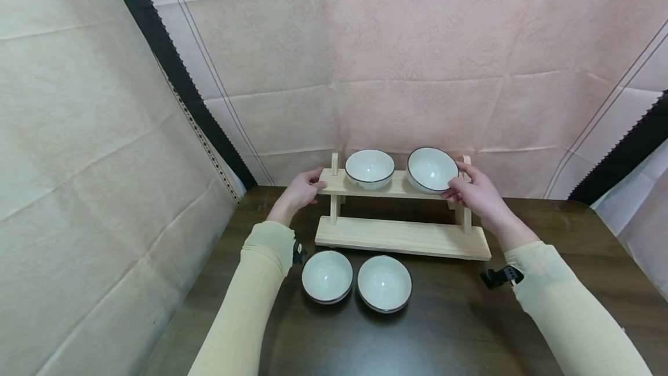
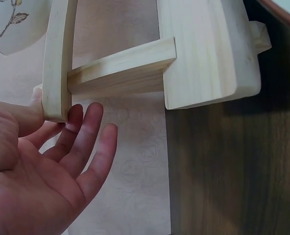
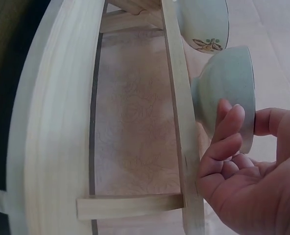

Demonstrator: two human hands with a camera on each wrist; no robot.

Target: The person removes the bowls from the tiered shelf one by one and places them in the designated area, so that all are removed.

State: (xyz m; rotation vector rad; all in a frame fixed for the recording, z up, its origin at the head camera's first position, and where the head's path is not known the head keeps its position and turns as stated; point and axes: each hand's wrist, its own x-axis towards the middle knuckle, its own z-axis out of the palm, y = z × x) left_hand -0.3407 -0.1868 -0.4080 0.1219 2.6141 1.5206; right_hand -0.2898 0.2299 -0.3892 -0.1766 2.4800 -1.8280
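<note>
Cream sleeves (image 1: 249,297) end beside black wrist cameras (image 1: 502,277).

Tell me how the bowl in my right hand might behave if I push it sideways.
The bowl could be slippery, since its white inside looks shiny. It may tip if pushed near the rim, as its foot is narrower. Its thin-looking rim suggests it might chip if knocked.
</note>
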